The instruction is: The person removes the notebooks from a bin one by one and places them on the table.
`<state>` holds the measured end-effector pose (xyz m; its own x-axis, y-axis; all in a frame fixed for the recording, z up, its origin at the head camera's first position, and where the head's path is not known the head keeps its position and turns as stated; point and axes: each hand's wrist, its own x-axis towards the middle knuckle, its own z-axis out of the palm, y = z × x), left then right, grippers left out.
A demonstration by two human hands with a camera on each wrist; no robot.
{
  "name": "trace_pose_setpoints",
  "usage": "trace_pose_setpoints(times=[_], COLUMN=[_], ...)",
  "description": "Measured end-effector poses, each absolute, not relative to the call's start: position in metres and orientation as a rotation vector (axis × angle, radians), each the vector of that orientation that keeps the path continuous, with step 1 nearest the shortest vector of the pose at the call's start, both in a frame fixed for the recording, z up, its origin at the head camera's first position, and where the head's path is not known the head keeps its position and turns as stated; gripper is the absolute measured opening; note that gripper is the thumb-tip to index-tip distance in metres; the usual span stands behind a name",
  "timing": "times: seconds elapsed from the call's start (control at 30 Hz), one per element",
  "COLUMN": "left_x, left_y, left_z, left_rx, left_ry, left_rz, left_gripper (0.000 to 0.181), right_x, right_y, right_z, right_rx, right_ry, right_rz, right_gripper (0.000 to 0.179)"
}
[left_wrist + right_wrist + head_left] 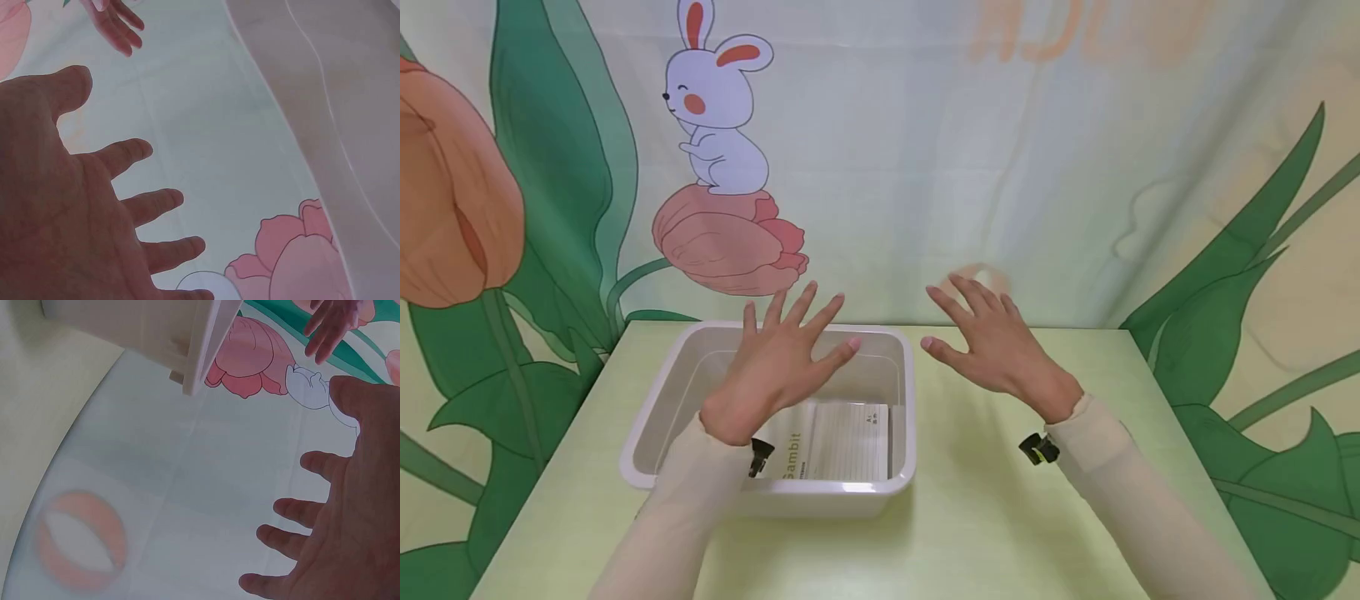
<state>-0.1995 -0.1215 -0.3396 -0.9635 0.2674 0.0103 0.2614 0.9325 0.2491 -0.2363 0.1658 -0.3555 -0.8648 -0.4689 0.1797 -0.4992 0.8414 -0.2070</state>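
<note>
My left hand (777, 358) hovers over a pale plastic bin (908, 400), its fingers spread and holding nothing. To the right of the bin, my right hand (996, 342) is raised above the table with spread fingers, also holding nothing. Inside the bin lies a pale notebook (850, 442) with a lined cover and the printed letters "ambit"; the left wrist and sleeve hide part of it. In the left wrist view the left hand (69, 194) shows its palm with the fingers apart. The right wrist view shows the right hand (350, 512) likewise, beside the bin's outer wall (137, 328).
A light green-yellow table (985, 517) carries the bin on its left half. Behind it hangs a printed curtain (880, 167) with tulips, leaves and a white rabbit (722, 125). A small black device (1039, 450) sits at the right wrist.
</note>
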Motion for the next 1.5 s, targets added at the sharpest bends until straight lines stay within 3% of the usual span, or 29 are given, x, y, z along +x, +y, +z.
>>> trace_pose_setpoints(times=[0.43, 0.9, 1.5], left_x=[-0.144, -0.090, -0.065], left_y=[-0.135, -0.141, -0.133], left_z=[-0.351, -0.390, -0.432], left_rx=[0.481, 0.508, 0.604], left_ry=[3.237, 3.329, 3.388], left_rz=[0.396, 0.368, 0.308], left_gripper=[0.064, 0.052, 0.039], right_x=[-0.231, -0.229, -0.234], right_y=[0.153, 0.138, 0.090], right_z=[-0.350, -0.346, -0.335], right_rx=[0.975, 1.080, 1.353], right_ry=[-2.794, -2.734, -2.696], right_rz=[0.432, 0.393, 0.072], right_gripper=[0.067, 0.065, 0.064])
